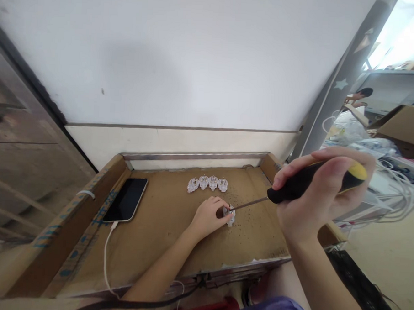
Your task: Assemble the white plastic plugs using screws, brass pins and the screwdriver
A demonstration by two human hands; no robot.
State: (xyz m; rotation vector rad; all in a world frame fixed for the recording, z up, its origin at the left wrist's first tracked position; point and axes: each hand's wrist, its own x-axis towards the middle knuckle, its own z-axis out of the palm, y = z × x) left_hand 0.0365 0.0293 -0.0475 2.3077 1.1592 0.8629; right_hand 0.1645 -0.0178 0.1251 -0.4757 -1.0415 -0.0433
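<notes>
My right hand (323,196) is wrapped round the black and yellow handle of a screwdriver (297,182). Its long metal shaft slants down to the left, and the tip meets a small whitish plastic plug part (230,217) on the cardboard. My left hand (209,215) pinches that plug part from the left, thumb in front and fingers behind. Exactly what the tip touches is too small to make out. Behind it, a short row of similar plug parts (213,182) with metal pins rests on the board.
A phone (127,200) lies at the left with a white cable (105,255) plugged in. Cardboard walls (70,222) edge the work surface (162,244). Small dark specks dot the board near the plug part. Boxes, cables and another person (358,95) are at the right.
</notes>
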